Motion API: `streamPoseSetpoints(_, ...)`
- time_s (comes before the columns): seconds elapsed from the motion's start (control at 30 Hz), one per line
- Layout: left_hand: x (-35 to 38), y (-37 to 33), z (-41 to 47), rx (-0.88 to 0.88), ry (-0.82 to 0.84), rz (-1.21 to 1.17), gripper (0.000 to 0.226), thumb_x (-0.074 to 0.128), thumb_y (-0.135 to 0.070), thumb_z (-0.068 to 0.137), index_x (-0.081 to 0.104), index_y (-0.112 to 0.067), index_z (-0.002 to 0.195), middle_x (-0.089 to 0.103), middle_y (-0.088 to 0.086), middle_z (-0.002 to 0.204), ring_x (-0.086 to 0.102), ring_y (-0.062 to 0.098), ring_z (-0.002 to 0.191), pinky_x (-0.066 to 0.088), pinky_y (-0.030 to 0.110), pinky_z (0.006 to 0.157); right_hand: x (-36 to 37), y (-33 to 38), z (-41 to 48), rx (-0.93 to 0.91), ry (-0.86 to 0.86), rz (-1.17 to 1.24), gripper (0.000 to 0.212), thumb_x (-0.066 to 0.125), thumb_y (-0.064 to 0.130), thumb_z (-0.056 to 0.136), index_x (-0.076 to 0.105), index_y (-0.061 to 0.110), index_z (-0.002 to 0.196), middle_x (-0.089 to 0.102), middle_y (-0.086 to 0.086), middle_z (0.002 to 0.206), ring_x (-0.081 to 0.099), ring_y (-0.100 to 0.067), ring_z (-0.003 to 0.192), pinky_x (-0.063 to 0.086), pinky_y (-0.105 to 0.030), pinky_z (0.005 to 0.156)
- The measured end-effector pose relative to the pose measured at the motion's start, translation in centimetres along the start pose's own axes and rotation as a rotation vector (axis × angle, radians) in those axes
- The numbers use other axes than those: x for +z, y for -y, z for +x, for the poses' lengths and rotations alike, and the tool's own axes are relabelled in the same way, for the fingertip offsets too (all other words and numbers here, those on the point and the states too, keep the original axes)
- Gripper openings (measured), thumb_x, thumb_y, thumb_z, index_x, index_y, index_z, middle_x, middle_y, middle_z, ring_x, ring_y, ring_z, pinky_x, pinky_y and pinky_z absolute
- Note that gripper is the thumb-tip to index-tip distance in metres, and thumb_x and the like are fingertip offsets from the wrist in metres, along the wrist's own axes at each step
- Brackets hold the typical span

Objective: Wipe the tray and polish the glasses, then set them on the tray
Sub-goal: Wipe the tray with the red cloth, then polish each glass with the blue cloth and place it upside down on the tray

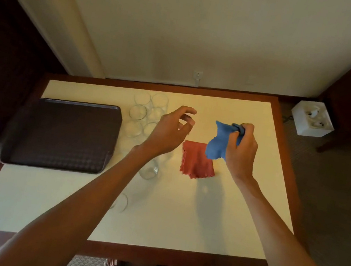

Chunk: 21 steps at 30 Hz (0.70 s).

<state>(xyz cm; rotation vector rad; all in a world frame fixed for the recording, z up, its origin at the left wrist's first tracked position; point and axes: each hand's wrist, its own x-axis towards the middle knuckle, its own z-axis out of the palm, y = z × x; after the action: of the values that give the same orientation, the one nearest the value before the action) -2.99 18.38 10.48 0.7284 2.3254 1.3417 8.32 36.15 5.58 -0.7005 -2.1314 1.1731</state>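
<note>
Blue cloth (218,140) hangs bunched from the right hand (242,153), whose fingers and thumb curl round one corner of it above the middle of the table (179,214). The left hand (170,129) hovers just beside it, fingers loosely bent and holding nothing, as if about to take a free edge. This looks like the very start of the job: cloth being readied, nothing wiped or polished that I can tell. The dark tray (60,134) lies bare at the table's left edge, with part of it overhanging that edge. The clear glasses (138,112) stand clustered just right of it toward the far edge, and two more sit nearer the front under the left forearm (one partly hidden by it). None is on the tray. The next move probably calls for spreading the cloth and carrying it leftward to the tray, and that path crosses the glasses, so the arm should pass above them or round the near side to avoid knocking one. A red cloth (196,162) lies flat on the table below the blue one, touching nothing else. A white box (312,119) sits on the carpet beyond the far right corner, well clear of the work.
</note>
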Motion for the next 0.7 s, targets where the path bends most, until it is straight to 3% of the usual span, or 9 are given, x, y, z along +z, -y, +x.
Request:
streamPoseSetpoints(0.1, -4.2, -0.1, -2.5, 0.018, -0.064, 0.006, 0.024, 0.057, -0.017, 0.105, 0.062, -0.023, 0.128, 0.072, -0.006, 0.102, 0.07, 0.007, 0.076, 0.055, 0.02, 0.075, 2.1, 5.0, -0.8, -0.034, 0.039, 0.069, 0.008, 0.045, 0.003, 0.096, 0.051, 0.007, 0.097, 0.061, -0.009, 0.088, 0.056, -0.018, 0.077, 0.044, -0.023, 0.065)
streamPoseSetpoints(0.23, -9.3, 1.8, -5.7, -0.023, -0.137, 0.033, 0.025, 0.056, -0.018, 0.103, 0.063, -0.028, 0.125, 0.074, -0.006, 0.101, 0.072, 0.012, 0.076, 0.056, 0.026, 0.079, 5.8, 9.5, -3.2, -0.076, 0.114, 0.048, 0.007, 0.046, 0.006, 0.095, 0.051, 0.008, 0.091, 0.053, -0.001, 0.074, 0.046, -0.012, 0.065, 0.037, -0.024, 0.058)
streamPoseSetpoints(0.37, -13.2, 5.5, -9.5, -0.048, -0.131, 0.156, 0.023, 0.057, -0.026, 0.1, 0.065, -0.03, 0.121, 0.074, -0.01, 0.1, 0.072, 0.014, 0.084, 0.059, 0.035, 0.085, 9.2, 12.6, -7.0, -0.074, 0.168, 0.048, 0.009, 0.046, 0.007, 0.097, 0.05, 0.005, 0.089, 0.051, -0.011, 0.068, 0.038, -0.009, 0.057, 0.032, -0.028, 0.054)
streamPoseSetpoints(0.53, -15.0, 11.9, -14.3, -0.137, 0.096, 0.324, 0.027, 0.063, -0.04, 0.1, 0.064, -0.027, 0.123, 0.071, -0.007, 0.111, 0.068, 0.019, 0.106, 0.055, 0.041, 0.097, 12.5, 13.5, -12.4, -0.029, 0.239, -0.029, 0.013, 0.048, 0.014, 0.1, 0.05, 0.013, 0.087, 0.045, 0.006, 0.059, 0.042, -0.007, 0.05, 0.031, -0.025, 0.05)
streamPoseSetpoints(0.7, -13.2, 17.3, -17.9, -0.156, 0.342, 0.463, 0.064, 0.073, -0.061, 0.087, 0.057, -0.025, 0.137, 0.063, 0.0, 0.135, 0.061, 0.021, 0.122, 0.052, 0.041, 0.101, 14.9, 13.4, -17.0, 0.097, 0.282, -0.053, 0.027, 0.047, 0.019, 0.1, 0.042, 0.026, 0.075, 0.04, 0.007, 0.056, 0.04, -0.006, 0.045, 0.025, -0.021, 0.046)
